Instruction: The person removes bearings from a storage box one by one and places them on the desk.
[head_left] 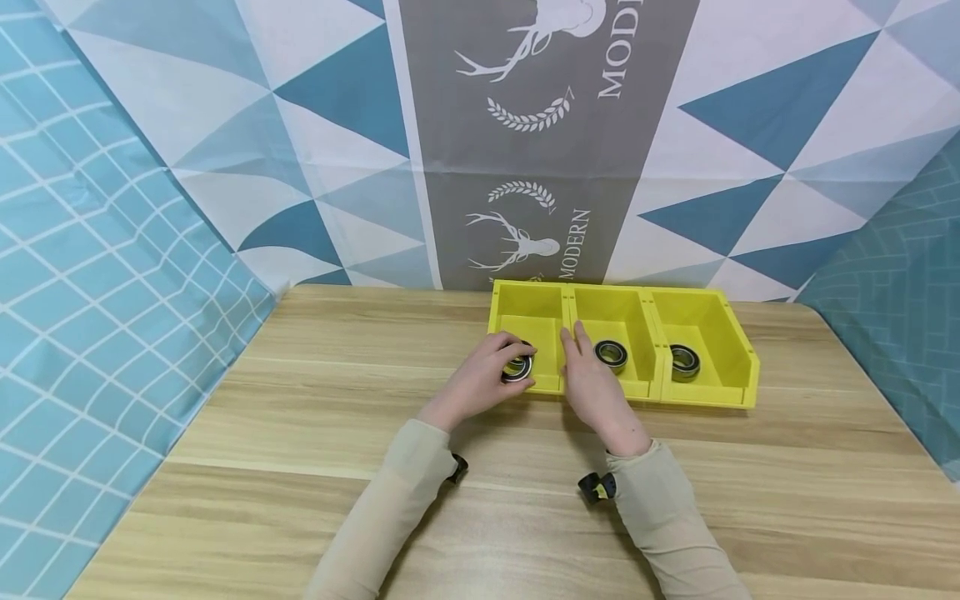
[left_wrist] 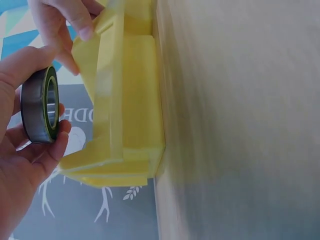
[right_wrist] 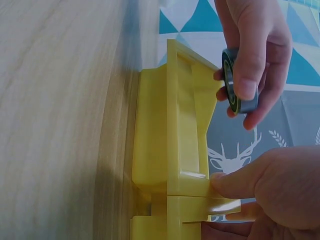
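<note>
My left hand [head_left: 480, 375] holds a ball bearing [left_wrist: 36, 107], a dark metal ring with a black-edged face, between thumb and fingers. It is raised over the front of the left yellow bin [head_left: 536, 329], standing on edge in the left wrist view. My right hand [head_left: 597, 396] pinches the adjoining side walls of the left and middle bins, its thumb [right_wrist: 232, 184] on the left bin's side. A second bearing [head_left: 621, 362] lies in the middle bin [head_left: 611, 304], just right of that hand. Another bearing [head_left: 686, 375] lies in the right bin [head_left: 716, 350].
The three bins stand side by side on a wood-grain table [head_left: 300, 433], near its back edge. Behind them hangs a patterned cloth [head_left: 465, 225] with deer prints and triangles. A blue grid-patterned cloth [head_left: 90, 292] borders the left side.
</note>
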